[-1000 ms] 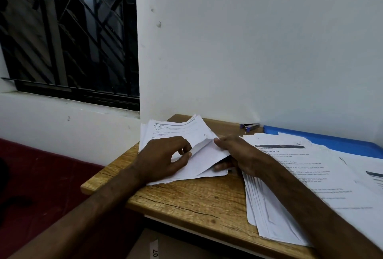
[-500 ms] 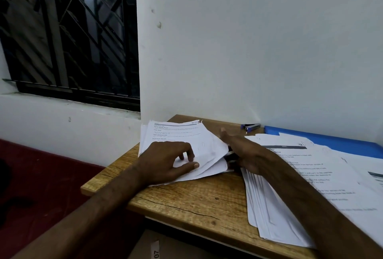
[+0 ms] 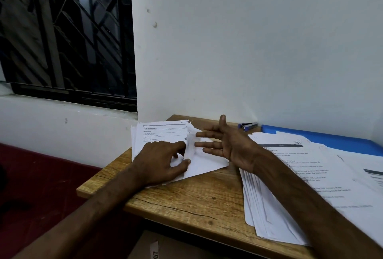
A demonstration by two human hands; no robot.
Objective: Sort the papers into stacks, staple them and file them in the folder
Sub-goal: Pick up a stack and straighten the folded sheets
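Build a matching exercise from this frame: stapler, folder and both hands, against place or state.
Column 1:
1 stapler
2 blue folder
3 left hand
4 right hand

Column 2:
a fingers spread, holding nothing
b pinches a sheet of the left paper stack
c by the wall, just left of the folder
d partly under the right paper pile

Pairs: 1-c, 2-d, 3-b, 4-a

A plain, office-like workroom is suggested: a wooden counter [image 3: 186, 202] is set against a bare white wall [image 3: 248, 41] beside a barred window [image 3: 62, 31], and printed papers [image 3: 331, 176], a blue folder [image 3: 331, 138] and a stapler [image 3: 247, 125] are laid on it.
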